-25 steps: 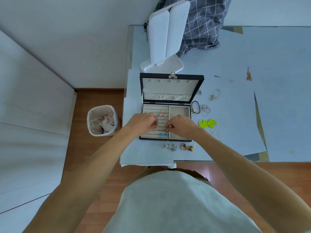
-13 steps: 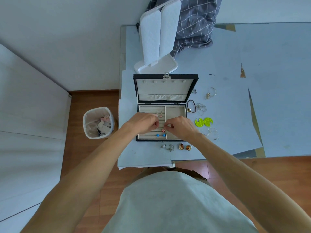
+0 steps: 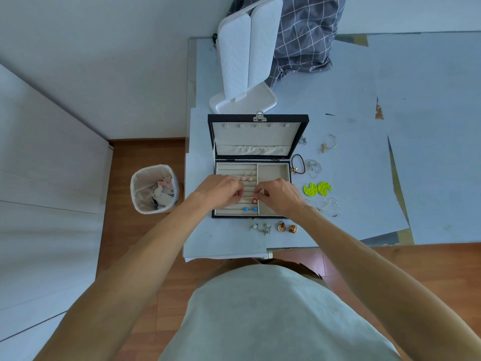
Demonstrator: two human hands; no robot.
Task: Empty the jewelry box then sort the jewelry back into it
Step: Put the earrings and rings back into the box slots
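**Seating the small earring in the ring rolls**

The jewelry box (image 3: 252, 190) stands open at the near left of the table (image 3: 364, 157), lid tipped back; both hands work over its left, ridged section. The left hand (image 3: 220, 192) has its fingers curled, tips at one end of a thin gold bar (image 3: 247, 198); the right hand (image 3: 279, 195) is curled too, its tips pinched at a small reddish earring (image 3: 254, 201) at the bar's right end; whether bar and charm are one piece I cannot tell.

To do it well, I judge: keep the pinch light and low; press the post straight down into the slot between two rolls, not across a ridge; steady the piece with the left while the right seats it; stay off the pink earrings (image 3: 247, 178) farther back and the blue studs (image 3: 250, 209) nearer.

Much remains outside: the yellow-green discs (image 3: 317, 189), wire hoops (image 3: 313, 168), amber pair (image 3: 287, 227) and silver bits (image 3: 260, 227); so the sorting looks early.
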